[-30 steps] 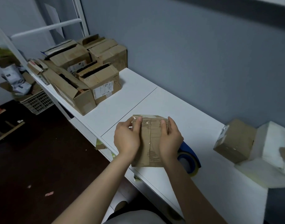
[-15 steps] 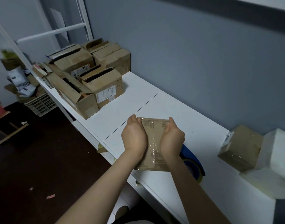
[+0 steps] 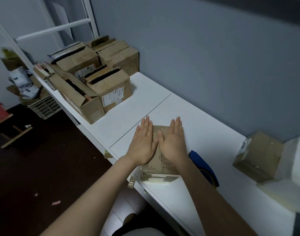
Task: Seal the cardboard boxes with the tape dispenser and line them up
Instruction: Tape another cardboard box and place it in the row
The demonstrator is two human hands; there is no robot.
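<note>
A small brown cardboard box with tape along its top seam lies on the white table near the front edge. My left hand and my right hand lie flat on its top, fingers straight and pointing away from me, thumbs nearly touching. The blue tape dispenser lies on the table just right of the box, partly hidden by my right forearm. A taped brown box sits at the right next to a white box.
Several open cardboard boxes are piled at the table's far left end. The grey wall runs along the back. A white frame rises at the left. A crate of packages stands on the dark floor.
My hands gripped the box by its sides before; now both have opened and lie flat on its top. The box has settled down onto the table.
</note>
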